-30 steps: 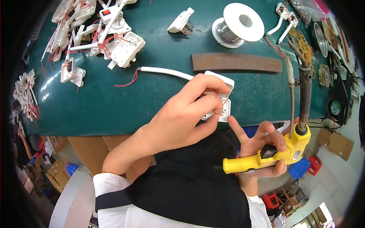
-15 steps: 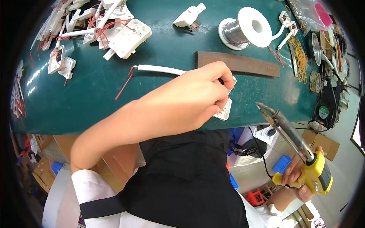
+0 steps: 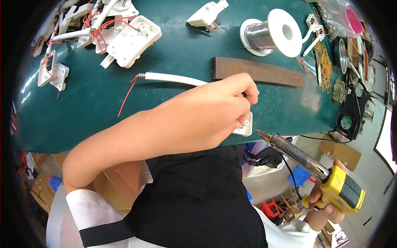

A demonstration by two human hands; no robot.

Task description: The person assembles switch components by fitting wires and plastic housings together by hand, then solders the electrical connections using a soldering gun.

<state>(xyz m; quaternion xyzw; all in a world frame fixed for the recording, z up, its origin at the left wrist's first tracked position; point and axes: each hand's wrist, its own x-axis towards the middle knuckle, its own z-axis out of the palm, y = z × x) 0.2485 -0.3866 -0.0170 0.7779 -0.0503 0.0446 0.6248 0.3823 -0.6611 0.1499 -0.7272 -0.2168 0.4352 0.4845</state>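
Observation:
My left hand (image 3: 215, 109) is closed at the front edge of the green table (image 3: 173, 134), its fingers pinched over a small white plastic housing (image 3: 246, 128). The fingers cover most of that housing. A white tube (image 3: 175, 78) with red wires at its far left end runs behind this hand. My right hand (image 3: 324, 202) grips a yellow soldering gun (image 3: 341, 190), lower right. The gun's tip points up and left, a little to the right of the housing and apart from it.
A rusty metal bar (image 3: 258, 72) lies behind my left hand. Behind it are a solder spool (image 3: 273, 34) and a white plug (image 3: 206, 15). White housings with red wires (image 3: 132, 41) are piled upper left. Yellow rubber bands (image 3: 324, 68) and a fan (image 3: 346, 120) are at right.
The soldering gun has turned from upright to slanting, and its tip has come down left toward the housing. My right hand has moved right and down with it. My left hand stays at the housing.

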